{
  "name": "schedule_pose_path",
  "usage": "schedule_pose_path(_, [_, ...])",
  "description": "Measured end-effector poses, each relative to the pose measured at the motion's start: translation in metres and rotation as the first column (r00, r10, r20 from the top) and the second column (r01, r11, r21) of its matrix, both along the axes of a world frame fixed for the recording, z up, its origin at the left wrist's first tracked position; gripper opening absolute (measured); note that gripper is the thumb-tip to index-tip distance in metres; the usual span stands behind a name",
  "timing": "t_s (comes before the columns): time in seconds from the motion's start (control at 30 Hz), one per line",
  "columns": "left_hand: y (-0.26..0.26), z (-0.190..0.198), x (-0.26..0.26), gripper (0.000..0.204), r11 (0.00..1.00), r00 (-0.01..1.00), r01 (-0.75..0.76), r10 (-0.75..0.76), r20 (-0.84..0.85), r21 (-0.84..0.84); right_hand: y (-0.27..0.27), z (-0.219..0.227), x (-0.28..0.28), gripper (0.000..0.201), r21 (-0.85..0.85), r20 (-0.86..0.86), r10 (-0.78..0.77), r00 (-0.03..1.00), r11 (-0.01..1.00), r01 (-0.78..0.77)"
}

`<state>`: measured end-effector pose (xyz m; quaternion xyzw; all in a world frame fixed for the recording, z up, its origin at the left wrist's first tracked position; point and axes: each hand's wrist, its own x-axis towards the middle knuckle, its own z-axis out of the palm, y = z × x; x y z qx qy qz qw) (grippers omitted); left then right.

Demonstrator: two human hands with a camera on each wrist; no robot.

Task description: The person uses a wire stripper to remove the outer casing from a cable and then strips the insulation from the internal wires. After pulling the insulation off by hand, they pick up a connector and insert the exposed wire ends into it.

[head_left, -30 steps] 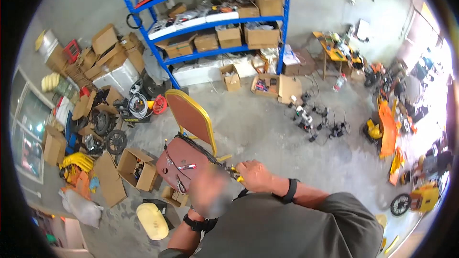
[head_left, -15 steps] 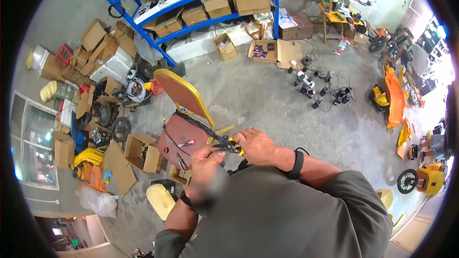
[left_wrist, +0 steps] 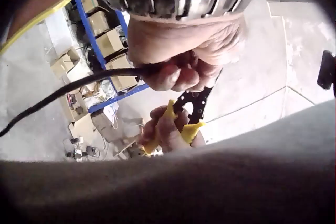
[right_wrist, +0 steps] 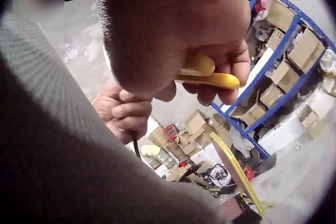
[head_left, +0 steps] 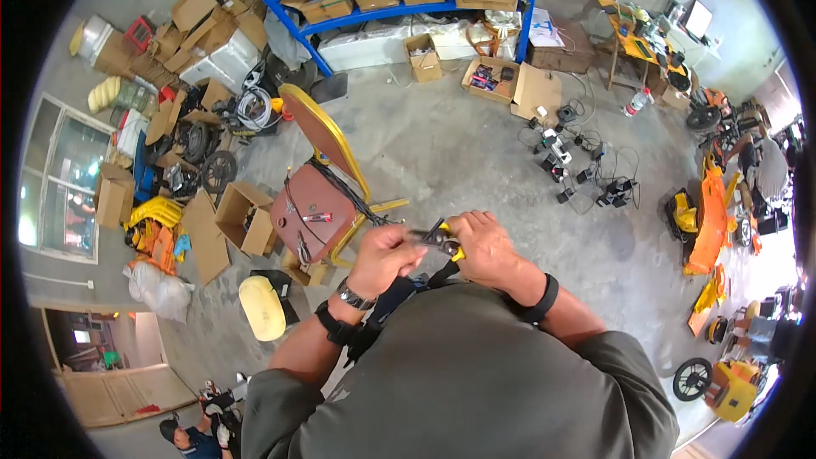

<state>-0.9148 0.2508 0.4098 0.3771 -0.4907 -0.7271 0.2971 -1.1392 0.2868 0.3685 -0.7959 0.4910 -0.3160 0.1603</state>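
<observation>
In the head view, both hands meet in front of my chest. My left hand (head_left: pixel 387 253) grips a black cable (head_left: pixel 353 197) that runs back over the red chair seat (head_left: pixel 308 208). My right hand (head_left: pixel 483 242) holds yellow-handled pliers (head_left: pixel 440 238), their dark head pointing at the left hand. The left wrist view shows the left hand (left_wrist: pixel 176 69) curled round the cable (left_wrist: pixel 68 91), with the pliers (left_wrist: pixel 191 109) just below it. In the right wrist view the right hand (right_wrist: pixel 210 64) wraps the yellow handles (right_wrist: pixel 210 79), and the left hand (right_wrist: pixel 123 112) clasps the cable (right_wrist: pixel 135 148).
The yellow-framed chair (head_left: pixel 327 149) stands just ahead, with small tools on its seat. Cardboard boxes (head_left: pixel 242 217) and wheels lie to the left. A blue shelf rack (head_left: pixel 408 8) stands at the back. Chargers and leads (head_left: pixel 578 170) litter the floor, orange toy cars (head_left: pixel 710 221) at right.
Both hands have drawn back from the chair seat toward my chest, taking the cable and pliers with them. The head camera has tilted down, so the shelves sit higher in view.
</observation>
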Motion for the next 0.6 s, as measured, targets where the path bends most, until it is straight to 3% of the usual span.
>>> schedule_pose_path(0.03, [-0.002,0.010,-0.015,0.012,0.998,0.995,-0.047,0.050,0.087,-0.031,0.002,0.001,-0.005,0.032,0.063,-0.001,-0.047,0.999,0.997,0.047])
schedule_pose_path(0.13, [-0.020,-0.012,-0.043,0.015,0.972,0.948,-0.086,0.148,0.282,-0.220,0.000,0.006,-0.019,0.030,0.246,-0.041,-0.165,0.985,0.954,0.170])
schedule_pose_path(0.2, [-0.031,-0.031,-0.056,0.017,0.948,0.930,-0.048,0.158,0.333,-0.315,-0.006,0.007,-0.028,0.032,0.375,-0.097,-0.212,0.972,0.897,0.233])
schedule_pose_path(0.27, [-0.039,-0.035,-0.071,0.017,0.927,0.919,-0.074,0.207,0.336,-0.368,-0.012,0.002,-0.037,0.033,0.353,-0.135,-0.223,0.965,0.900,0.257])
schedule_pose_path(0.37, [-0.062,-0.042,-0.087,0.016,0.957,0.960,-0.058,0.131,0.247,-0.285,-0.023,0.008,-0.047,0.032,0.389,-0.162,-0.240,0.957,0.876,0.286])
schedule_pose_path(0.47, [-0.091,-0.044,-0.101,0.015,0.974,0.988,-0.005,0.039,0.147,-0.225,-0.040,0.002,-0.058,0.034,0.297,-0.136,-0.303,0.943,0.896,0.331])
schedule_pose_path(0.5, [-0.102,-0.043,-0.104,0.014,0.979,0.994,0.026,-0.003,0.112,-0.201,-0.049,0.011,-0.060,0.033,0.354,-0.184,-0.305,0.934,0.866,0.352])
schedule_pose_path(0.6, [-0.140,-0.033,-0.109,0.013,0.989,0.991,0.117,-0.123,-0.061,-0.093,-0.082,0.014,-0.062,0.032,0.241,-0.144,-0.365,0.920,0.889,0.391])
